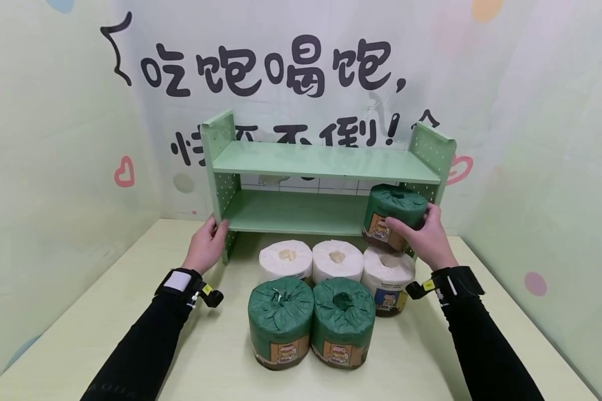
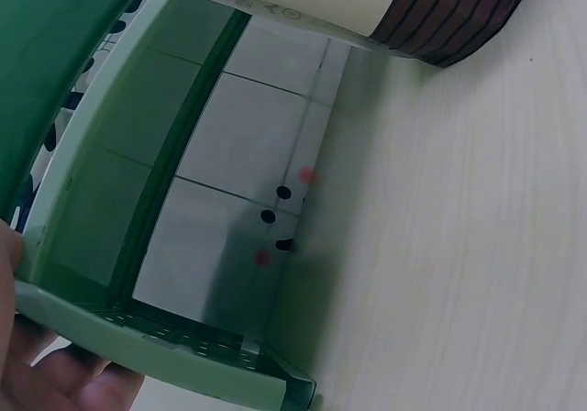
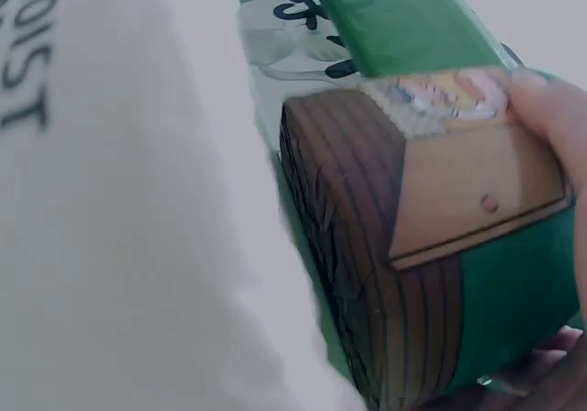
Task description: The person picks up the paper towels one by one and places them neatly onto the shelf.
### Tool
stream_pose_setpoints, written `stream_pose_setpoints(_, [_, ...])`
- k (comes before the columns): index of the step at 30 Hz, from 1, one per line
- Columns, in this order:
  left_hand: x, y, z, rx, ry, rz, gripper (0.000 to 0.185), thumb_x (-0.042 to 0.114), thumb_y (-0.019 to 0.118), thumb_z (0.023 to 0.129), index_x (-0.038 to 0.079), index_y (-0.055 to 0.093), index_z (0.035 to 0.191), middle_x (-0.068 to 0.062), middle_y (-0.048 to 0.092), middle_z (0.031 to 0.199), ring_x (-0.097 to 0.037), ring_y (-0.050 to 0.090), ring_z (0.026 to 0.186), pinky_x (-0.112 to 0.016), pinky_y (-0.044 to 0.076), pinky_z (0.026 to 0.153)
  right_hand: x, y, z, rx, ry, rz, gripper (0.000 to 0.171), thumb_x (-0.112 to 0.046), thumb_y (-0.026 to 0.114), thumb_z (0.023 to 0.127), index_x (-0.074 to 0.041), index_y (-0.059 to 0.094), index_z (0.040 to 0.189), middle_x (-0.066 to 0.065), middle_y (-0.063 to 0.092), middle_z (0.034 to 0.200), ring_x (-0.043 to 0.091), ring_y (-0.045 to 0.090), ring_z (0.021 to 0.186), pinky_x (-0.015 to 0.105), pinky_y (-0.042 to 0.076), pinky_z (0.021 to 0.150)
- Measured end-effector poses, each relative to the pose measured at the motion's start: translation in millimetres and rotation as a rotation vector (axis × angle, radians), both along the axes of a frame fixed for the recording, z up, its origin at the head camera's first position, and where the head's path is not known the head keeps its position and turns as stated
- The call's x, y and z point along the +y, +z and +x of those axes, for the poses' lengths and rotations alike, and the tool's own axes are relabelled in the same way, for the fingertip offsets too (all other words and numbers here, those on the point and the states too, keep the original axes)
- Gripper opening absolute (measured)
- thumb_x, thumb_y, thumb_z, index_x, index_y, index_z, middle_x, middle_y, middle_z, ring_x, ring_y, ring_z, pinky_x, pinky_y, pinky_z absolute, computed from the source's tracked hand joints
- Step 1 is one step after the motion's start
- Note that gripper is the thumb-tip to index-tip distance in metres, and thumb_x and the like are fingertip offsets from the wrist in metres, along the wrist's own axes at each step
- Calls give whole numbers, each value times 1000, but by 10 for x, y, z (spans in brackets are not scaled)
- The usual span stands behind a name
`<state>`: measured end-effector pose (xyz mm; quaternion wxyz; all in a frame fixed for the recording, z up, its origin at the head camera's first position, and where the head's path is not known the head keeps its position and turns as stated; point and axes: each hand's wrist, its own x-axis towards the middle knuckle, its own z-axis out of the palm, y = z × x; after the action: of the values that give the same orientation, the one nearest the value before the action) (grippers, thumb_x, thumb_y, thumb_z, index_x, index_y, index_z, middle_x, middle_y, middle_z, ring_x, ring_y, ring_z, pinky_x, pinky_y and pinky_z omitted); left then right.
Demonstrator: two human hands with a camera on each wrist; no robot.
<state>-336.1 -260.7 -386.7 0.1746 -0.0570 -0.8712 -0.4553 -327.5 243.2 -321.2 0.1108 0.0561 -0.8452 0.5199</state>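
Note:
My right hand [image 1: 428, 239] grips a green-wrapped toilet roll [image 1: 396, 206], thumb on its front and fingers round its far side. This roll overlaps the right end of the lower board of a light green two-tier shelf [image 1: 296, 210]. Its brown striped lower end faces the right wrist view, where the roll [image 3: 514, 283] fills the right side. My left hand [image 1: 204, 245] holds the shelf's left side panel [image 1: 215, 189], thumb in front; the left wrist view shows its fingers [image 2: 101, 388] beyond the panel.
Three white-wrapped toilet rolls [image 1: 337, 262] stand in a row before the shelf, the right one just below the held roll. Two green-wrapped rolls [image 1: 343, 320] stand nearer on the pale table [image 1: 221, 345]. Printed wall sheets [image 1: 291, 22] enclose the back and sides.

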Motion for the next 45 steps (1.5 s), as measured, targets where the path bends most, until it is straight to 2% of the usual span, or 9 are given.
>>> stream_pose_setpoints(5, [-25,32,-6,3,-6,6,63,49,34,120,12,37,170,-32,51,163,-49,58,144,-64,54,112,-71,51,17,65,-93,102,119,-67,76,96,-4,13,175,33,26,166,50,42,148,69,40,125])
stream_pose_setpoints(14, [-41,62,2,13,-2,-14,63,49,33,120,11,39,170,-32,53,161,-47,62,134,-59,56,105,-128,68,51,117,-167,64,114,-60,81,96,3,18,167,32,42,159,45,50,140,59,47,120])
stream_pose_setpoints(18, [-42,60,-9,18,4,-21,61,48,34,120,11,42,168,-32,58,156,-44,65,124,-52,57,96,-137,58,53,172,-226,57,99,-56,83,95,5,32,153,26,47,139,33,52,116,42,49,100])
stream_pose_setpoints(23, [-44,44,-34,21,10,-28,60,48,34,120,11,44,166,-31,64,144,-38,63,107,-41,53,84,-138,56,72,219,-258,91,64,-48,83,99,0,47,121,11,52,107,25,51,94,30,43,79])
stream_pose_setpoints(27, [-36,38,-32,17,6,-22,61,48,34,120,10,44,166,-31,60,153,-39,64,117,-46,55,91,-151,46,75,259,-250,144,46,-41,80,102,-3,56,110,9,61,96,23,57,86,24,45,72])
stream_pose_setpoints(33, [-24,33,-32,3,-5,-7,62,49,34,120,10,41,168,-31,53,162,-45,61,135,-59,55,106,-133,31,70,271,-237,168,40,-40,79,103,-5,61,106,11,70,93,15,63,79,20,49,67])
stream_pose_setpoints(38, [-14,24,-17,-4,-17,7,62,49,34,120,12,39,169,-31,47,166,-50,53,150,-66,51,116,-106,13,67,244,-160,179,43,-39,75,106,0,63,119,18,73,107,21,71,91,18,57,74])
stream_pose_setpoints(41, [-12,15,-11,-8,-18,11,62,49,34,120,12,38,170,-31,45,168,-50,48,154,-67,48,119,-98,2,58,194,-101,182,50,-41,71,108,0,62,135,22,72,123,32,71,109,32,61,92])
stream_pose_setpoints(45, [-7,4,-15,-7,-17,12,62,48,35,120,12,38,170,-31,44,169,-50,46,155,-67,46,121,-95,-12,43,146,-44,180,59,-46,66,111,-2,57,149,23,68,138,40,67,126,54,56,109])
